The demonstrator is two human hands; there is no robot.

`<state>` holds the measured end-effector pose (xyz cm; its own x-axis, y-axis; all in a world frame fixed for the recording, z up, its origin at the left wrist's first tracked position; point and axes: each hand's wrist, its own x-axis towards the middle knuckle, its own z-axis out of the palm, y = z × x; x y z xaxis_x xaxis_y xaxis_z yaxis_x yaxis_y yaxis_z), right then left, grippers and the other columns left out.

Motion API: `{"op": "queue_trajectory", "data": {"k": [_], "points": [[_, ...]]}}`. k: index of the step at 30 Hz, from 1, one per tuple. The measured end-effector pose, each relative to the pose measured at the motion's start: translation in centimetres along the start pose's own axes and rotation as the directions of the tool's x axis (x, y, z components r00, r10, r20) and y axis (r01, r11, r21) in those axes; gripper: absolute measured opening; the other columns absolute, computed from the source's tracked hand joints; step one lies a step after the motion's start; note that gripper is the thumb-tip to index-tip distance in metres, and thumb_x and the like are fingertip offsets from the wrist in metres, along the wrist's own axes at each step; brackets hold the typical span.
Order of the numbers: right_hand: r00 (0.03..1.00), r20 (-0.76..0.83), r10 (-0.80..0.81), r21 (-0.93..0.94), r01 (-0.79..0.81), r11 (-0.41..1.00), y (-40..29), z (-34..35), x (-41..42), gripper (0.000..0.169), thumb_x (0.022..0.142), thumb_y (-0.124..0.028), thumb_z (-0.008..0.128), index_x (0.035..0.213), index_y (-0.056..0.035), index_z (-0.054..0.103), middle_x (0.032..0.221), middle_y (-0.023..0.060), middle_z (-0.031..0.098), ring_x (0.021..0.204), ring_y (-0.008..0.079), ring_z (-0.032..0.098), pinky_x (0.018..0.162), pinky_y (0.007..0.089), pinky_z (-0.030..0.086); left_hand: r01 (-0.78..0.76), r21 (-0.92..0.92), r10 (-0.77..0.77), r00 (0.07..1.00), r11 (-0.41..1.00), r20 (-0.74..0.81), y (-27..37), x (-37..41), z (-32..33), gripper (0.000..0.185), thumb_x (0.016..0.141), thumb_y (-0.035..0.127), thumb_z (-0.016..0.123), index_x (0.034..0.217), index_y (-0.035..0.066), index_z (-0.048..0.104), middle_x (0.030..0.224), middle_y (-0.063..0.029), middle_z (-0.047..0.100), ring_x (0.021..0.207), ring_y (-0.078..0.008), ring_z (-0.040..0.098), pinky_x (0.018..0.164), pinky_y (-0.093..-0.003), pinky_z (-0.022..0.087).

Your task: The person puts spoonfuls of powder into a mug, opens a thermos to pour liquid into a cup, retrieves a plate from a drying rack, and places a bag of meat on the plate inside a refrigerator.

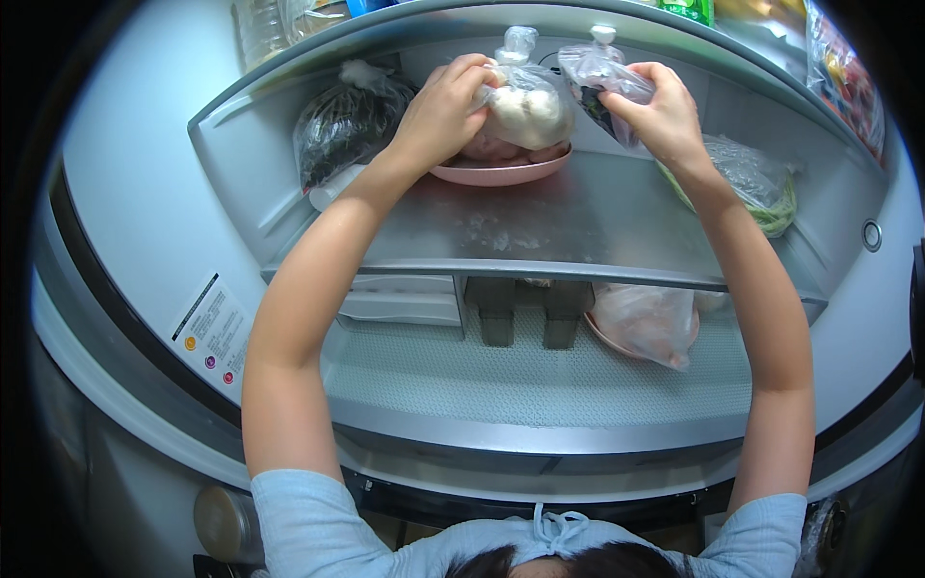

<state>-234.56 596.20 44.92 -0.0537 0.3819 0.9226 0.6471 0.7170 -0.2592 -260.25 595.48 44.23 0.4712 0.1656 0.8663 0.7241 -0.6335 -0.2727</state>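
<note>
Both of my arms reach into an open refrigerator over a glass shelf (506,224). My left hand (448,108) grips the left side of a knotted clear plastic bag of white, round pieces (531,112), perhaps mushrooms or garlic. Below that bag is a pink plate (506,175) bearing pinkish food, probably raw meat (495,150); whether the two touch is unclear. Between the thumb and fingers of my right hand (661,108) is a second tied plastic bag (600,79) with dark contents. It hangs to the right of the white pieces, above the shelf.
A bag of dark greens (347,123) lies at the shelf's left, with a white cylinder (336,189) beside it. Bagged green beans or stems (773,209) lie right. Below are a small drawer (401,300), dark plastic holders (531,311) and a bagged plate of food (647,321).
</note>
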Motion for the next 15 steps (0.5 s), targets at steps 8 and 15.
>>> {"op": "queue_trajectory", "data": {"k": [8, 15], "points": [[1.000, -0.013, -0.027, -0.028, 0.027, 0.999, -1.3, 2.7, 0.8, 0.045, 0.061, -0.028, 0.066, 0.094, -0.0011, 0.055, 0.098, 0.0139, 0.054, 0.090, 0.0270, 0.055, 0.078, 0.0352, 0.044, -0.155, 0.510, 0.151, 0.987, 0.846, 0.049, 1.1, -1.1, -0.5, 0.034, 0.063, 0.004, 0.061, 0.095, 0.008, 0.050, 0.109, -0.0043, 0.048, 0.089, -0.0230, 0.052, 0.067, -0.0310, 0.051], [0.996, -0.047, -0.074, -0.039, 0.072, 0.997, -1.2, 4.0, 1.4, 0.045, 0.062, -0.027, 0.067, 0.096, -0.0012, 0.054, 0.099, 0.0132, 0.053, 0.089, 0.0264, 0.056, 0.077, 0.0349, 0.045, 0.039, -0.126, 0.004, 0.946, 0.991, 0.325, 1.3, -2.6, -0.6, 0.041, 0.069, 0.021, 0.065, 0.104, 0.007, 0.049, 0.113, -0.0094, 0.048, 0.091, -0.0290, 0.055, 0.075, -0.0352, 0.045]]}}
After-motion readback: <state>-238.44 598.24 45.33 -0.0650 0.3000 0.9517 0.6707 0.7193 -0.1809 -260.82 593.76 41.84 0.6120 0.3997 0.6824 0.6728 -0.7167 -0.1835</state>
